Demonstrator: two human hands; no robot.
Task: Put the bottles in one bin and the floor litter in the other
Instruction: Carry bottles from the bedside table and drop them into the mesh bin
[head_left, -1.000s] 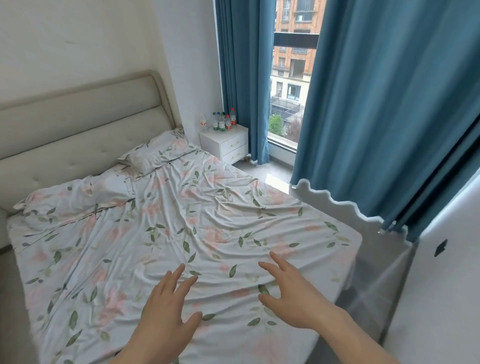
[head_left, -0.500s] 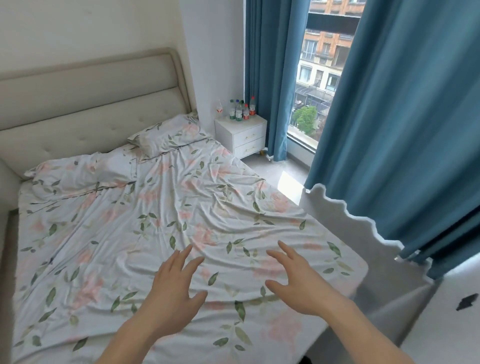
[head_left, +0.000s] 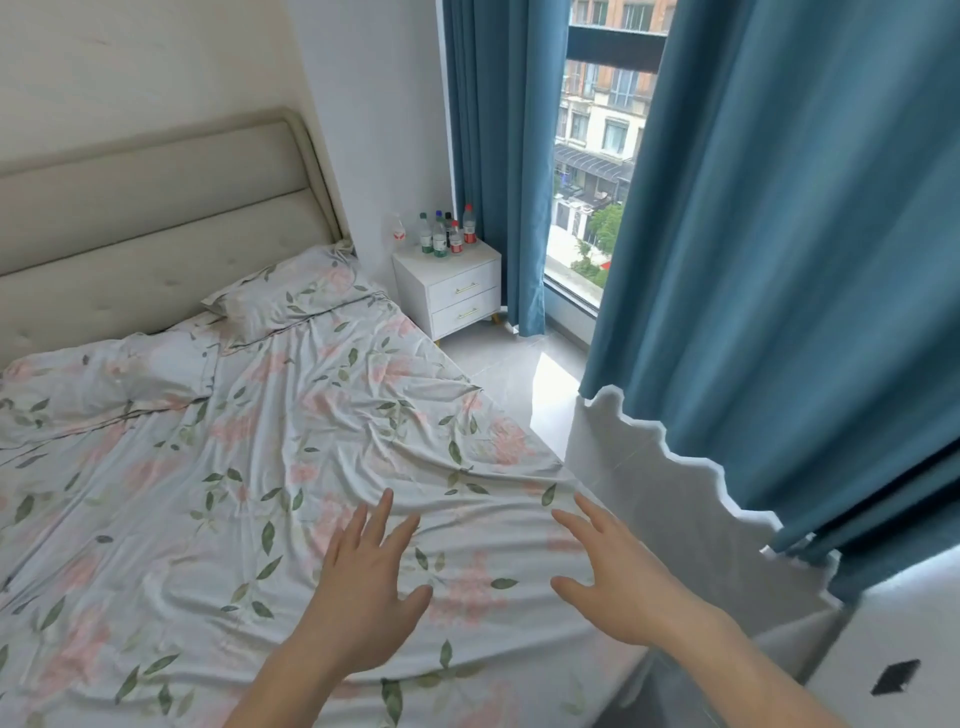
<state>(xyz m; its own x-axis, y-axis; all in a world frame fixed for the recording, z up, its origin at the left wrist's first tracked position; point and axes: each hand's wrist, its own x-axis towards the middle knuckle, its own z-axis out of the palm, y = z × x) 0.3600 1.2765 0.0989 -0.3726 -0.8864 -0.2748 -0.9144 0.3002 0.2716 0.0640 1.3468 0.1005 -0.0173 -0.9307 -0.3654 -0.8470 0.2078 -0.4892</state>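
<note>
Several plastic bottles (head_left: 447, 235) with red and green labels stand together on a white nightstand (head_left: 451, 288) in the far corner, beside the bed. My left hand (head_left: 363, 587) and my right hand (head_left: 618, 577) hover over the foot of the bed, palms down, fingers spread, holding nothing. Both hands are far from the bottles. No bins and no floor litter show in this view.
A bed (head_left: 234, 493) with a floral sheet and two pillows fills the left and middle. Blue curtains (head_left: 779, 260) hang on the right by the window. A strip of tiled floor (head_left: 519, 374) runs between bed and window to the nightstand. A white wavy-edged panel (head_left: 675, 509) stands at right.
The view has swung right and forward, so the nightstand and bottles appear nearer the middle. Both hands stay spread above the sheet.
</note>
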